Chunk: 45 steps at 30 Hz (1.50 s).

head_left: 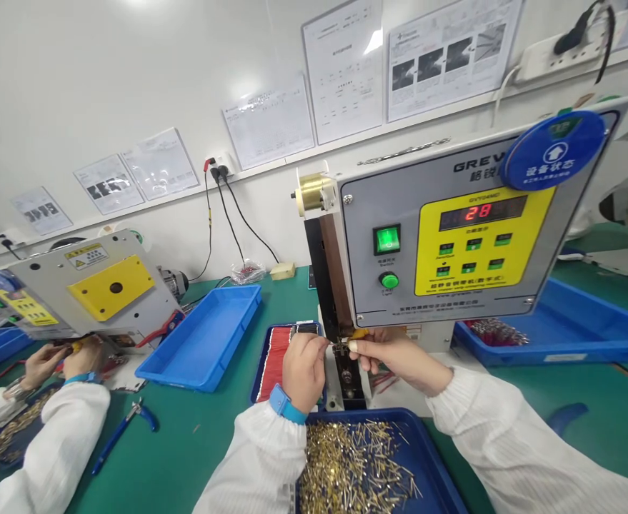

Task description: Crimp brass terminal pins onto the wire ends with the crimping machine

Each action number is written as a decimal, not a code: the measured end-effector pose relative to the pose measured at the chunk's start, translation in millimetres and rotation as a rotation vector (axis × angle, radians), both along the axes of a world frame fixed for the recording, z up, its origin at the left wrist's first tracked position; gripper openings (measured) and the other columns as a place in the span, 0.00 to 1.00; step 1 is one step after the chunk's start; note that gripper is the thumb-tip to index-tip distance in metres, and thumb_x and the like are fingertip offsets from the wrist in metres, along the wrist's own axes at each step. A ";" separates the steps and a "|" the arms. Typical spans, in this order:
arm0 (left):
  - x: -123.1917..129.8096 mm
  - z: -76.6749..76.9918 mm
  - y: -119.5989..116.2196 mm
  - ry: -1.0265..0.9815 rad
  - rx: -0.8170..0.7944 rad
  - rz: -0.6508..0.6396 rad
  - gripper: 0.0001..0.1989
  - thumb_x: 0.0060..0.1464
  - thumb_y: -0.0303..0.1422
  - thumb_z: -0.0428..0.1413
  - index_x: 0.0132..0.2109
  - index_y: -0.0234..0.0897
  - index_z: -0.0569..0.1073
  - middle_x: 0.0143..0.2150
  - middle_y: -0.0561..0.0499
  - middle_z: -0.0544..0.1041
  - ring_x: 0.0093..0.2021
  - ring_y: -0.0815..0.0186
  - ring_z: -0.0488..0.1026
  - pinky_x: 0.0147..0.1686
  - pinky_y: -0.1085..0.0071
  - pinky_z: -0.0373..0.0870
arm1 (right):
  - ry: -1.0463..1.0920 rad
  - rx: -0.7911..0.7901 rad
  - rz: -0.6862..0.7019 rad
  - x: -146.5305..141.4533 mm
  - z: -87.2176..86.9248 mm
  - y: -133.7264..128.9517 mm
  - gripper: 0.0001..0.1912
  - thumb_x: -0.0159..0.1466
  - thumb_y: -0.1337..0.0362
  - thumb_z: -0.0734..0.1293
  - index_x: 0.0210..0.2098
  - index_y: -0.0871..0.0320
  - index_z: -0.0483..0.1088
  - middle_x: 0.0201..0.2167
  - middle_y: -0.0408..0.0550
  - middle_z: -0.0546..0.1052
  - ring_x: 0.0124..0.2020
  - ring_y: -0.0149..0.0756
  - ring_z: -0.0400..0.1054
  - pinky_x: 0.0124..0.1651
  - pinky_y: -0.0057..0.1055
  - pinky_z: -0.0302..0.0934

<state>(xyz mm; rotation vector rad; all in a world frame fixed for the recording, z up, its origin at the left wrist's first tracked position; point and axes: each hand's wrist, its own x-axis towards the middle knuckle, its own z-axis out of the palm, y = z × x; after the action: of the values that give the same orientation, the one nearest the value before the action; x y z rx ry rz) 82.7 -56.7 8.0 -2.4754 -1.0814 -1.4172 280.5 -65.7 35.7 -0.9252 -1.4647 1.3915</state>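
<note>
Right hand [399,360] pinched on terminal [341,348]

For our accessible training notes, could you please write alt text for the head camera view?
A person's left hand and right hand hold a small gold-coloured piece at the front of a grey machine whose yellow panel shows 28. Below the hands sits a blue tray of brass pins; a co-worker's hands work at the left.
</note>
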 end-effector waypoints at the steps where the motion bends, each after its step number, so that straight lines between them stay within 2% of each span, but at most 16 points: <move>1: 0.1 0.8 -0.4 -0.001 0.008 0.010 0.09 0.62 0.25 0.47 0.42 0.35 0.72 0.39 0.47 0.71 0.41 0.68 0.67 0.40 0.71 0.66 | -0.011 0.012 -0.007 -0.5 -1.0 0.3 0.21 0.54 0.47 0.70 0.25 0.60 0.71 0.17 0.45 0.70 0.17 0.31 0.61 0.20 0.28 0.54; 5: -0.1 4.1 -1.7 -0.007 0.048 0.064 0.11 0.61 0.24 0.48 0.42 0.36 0.74 0.39 0.47 0.69 0.41 0.68 0.65 0.40 0.71 0.65 | -0.044 0.061 -0.052 -2.5 -5.9 0.9 0.21 0.57 0.47 0.68 0.24 0.60 0.71 0.15 0.45 0.68 0.16 0.31 0.59 0.20 0.29 0.53; 9: -0.1 5.5 -2.1 -0.006 0.067 0.056 0.10 0.60 0.23 0.48 0.43 0.36 0.73 0.38 0.48 0.70 0.41 0.68 0.64 0.41 0.71 0.64 | -0.077 0.089 -0.092 -3.7 -9.1 0.1 0.20 0.60 0.48 0.67 0.24 0.59 0.71 0.13 0.45 0.67 0.16 0.33 0.60 0.22 0.31 0.54; 13: 0.3 5.5 -2.4 -0.031 0.052 0.036 0.07 0.61 0.24 0.49 0.41 0.34 0.72 0.38 0.48 0.71 0.42 0.68 0.64 0.42 0.70 0.64 | -0.082 0.079 -0.135 -6.3 -11.9 -0.7 0.20 0.59 0.49 0.66 0.23 0.59 0.70 0.13 0.45 0.67 0.16 0.33 0.60 0.22 0.31 0.54; 19: 0.2 2.5 -1.4 -0.024 0.048 0.055 0.09 0.62 0.27 0.48 0.40 0.34 0.73 0.38 0.47 0.70 0.41 0.67 0.65 0.41 0.70 0.65 | -0.142 0.039 -0.274 -13.5 -14.0 -1.9 0.17 0.56 0.50 0.64 0.22 0.57 0.67 0.12 0.43 0.65 0.15 0.34 0.59 0.18 0.30 0.55; 37: 0.4 2.2 -1.3 -0.005 0.040 0.052 0.09 0.62 0.26 0.47 0.40 0.34 0.73 0.38 0.46 0.70 0.41 0.68 0.66 0.40 0.71 0.66 | -0.219 0.063 -0.304 -16.3 -20.0 -2.5 0.17 0.58 0.48 0.63 0.25 0.56 0.65 0.12 0.41 0.64 0.14 0.34 0.59 0.17 0.29 0.55; 45: 0.6 1.9 -1.9 -0.002 0.027 0.056 0.09 0.62 0.26 0.47 0.40 0.35 0.72 0.39 0.47 0.70 0.42 0.67 0.66 0.41 0.71 0.66 | -0.211 0.041 -0.307 -17.9 -14.2 -4.7 0.17 0.57 0.47 0.64 0.25 0.55 0.65 0.12 0.40 0.63 0.14 0.34 0.58 0.17 0.29 0.54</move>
<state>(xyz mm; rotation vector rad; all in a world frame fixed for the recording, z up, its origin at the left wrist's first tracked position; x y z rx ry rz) 83.3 -58.7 10.0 -2.4068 -1.1149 -1.4090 262.5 -70.4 21.5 -1.2428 -1.4263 1.0616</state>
